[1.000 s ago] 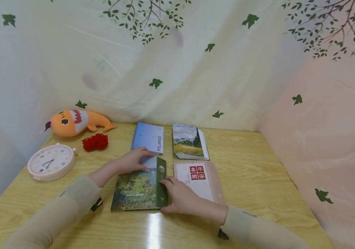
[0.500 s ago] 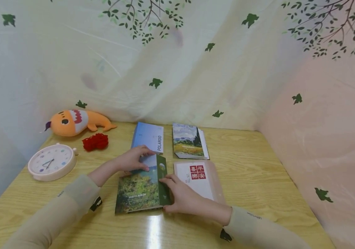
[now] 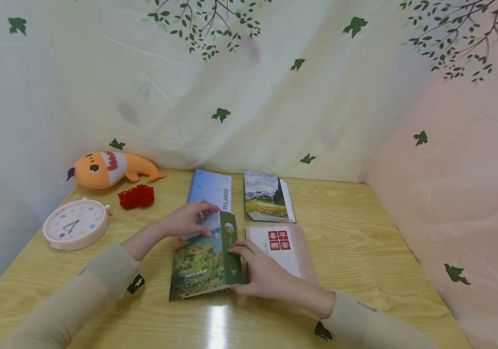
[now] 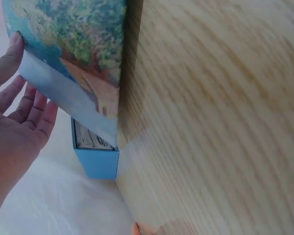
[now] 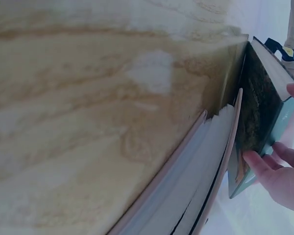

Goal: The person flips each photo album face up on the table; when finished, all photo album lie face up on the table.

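Observation:
A green photo album (image 3: 200, 264) with a painted landscape cover is tilted, its spine side raised off the wooden table. My left hand (image 3: 187, 219) grips its far edge; in the left wrist view the thumb lies on the painted cover (image 4: 83, 44) and the other fingers are behind it. At the spine, my right hand (image 3: 266, 274) holds the album, fingers on the spine and thumb at the near corner. The right wrist view shows the album's dark underside (image 5: 257, 93) with fingertips against it, beside the thick pages of the tan album (image 5: 206, 152).
A blue Polaroid album (image 3: 209, 189) stands just beyond the left hand. A landscape-cover album (image 3: 266, 196) lies behind the tan album (image 3: 303, 252), which is right of the green one. At left are an orange plush shark (image 3: 100, 169), red yarn (image 3: 136, 196) and a pink clock (image 3: 76, 224).
The green album has tipped up on its spine side and shifted slightly right. Both hands have moved along with it, keeping their holds. The other things have stayed put.

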The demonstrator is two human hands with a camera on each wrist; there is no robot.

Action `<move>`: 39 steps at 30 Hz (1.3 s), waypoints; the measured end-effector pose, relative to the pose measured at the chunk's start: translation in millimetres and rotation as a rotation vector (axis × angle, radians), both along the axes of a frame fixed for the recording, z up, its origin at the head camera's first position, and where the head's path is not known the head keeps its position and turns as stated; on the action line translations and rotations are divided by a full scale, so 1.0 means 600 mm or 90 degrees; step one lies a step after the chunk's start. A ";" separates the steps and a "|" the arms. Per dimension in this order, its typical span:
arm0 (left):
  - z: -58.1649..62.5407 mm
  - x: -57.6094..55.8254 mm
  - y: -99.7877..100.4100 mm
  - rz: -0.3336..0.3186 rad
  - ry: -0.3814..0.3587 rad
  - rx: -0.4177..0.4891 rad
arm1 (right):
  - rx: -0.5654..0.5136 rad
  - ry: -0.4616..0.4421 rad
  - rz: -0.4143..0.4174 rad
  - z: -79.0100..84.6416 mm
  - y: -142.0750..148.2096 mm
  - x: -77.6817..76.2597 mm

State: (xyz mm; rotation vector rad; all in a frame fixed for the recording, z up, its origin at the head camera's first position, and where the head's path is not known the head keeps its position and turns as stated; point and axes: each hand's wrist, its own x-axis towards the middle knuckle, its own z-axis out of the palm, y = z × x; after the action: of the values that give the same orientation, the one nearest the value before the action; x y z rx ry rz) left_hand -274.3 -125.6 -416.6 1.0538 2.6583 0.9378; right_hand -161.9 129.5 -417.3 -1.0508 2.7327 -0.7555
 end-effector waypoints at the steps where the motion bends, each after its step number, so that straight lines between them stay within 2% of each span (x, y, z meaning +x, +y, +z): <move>1: 0.002 0.001 -0.001 0.001 0.000 0.005 | -0.001 0.004 0.002 0.003 0.001 0.000; 6: 0.010 0.004 -0.002 0.005 -0.001 0.023 | -0.010 0.017 0.012 0.010 0.004 -0.001; 14: 0.033 0.012 0.001 0.014 0.008 0.046 | -0.073 0.054 0.030 0.018 0.006 0.002; 25: 0.046 0.025 0.010 0.014 0.024 0.085 | -0.117 0.108 0.047 0.029 0.004 0.010; 36: 0.054 0.035 0.019 0.002 -0.006 0.198 | -0.203 0.190 0.092 0.047 0.011 0.006; 39: 0.052 0.037 0.018 -0.003 -0.017 0.222 | -0.239 0.176 0.109 0.049 0.009 0.005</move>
State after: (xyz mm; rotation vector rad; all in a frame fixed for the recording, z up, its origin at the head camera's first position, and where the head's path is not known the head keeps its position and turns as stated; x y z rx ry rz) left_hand -252.0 -114.5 -385.7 1.0989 2.5254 1.4411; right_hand -158.8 135.1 -387.8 -1.5488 2.7292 -1.2059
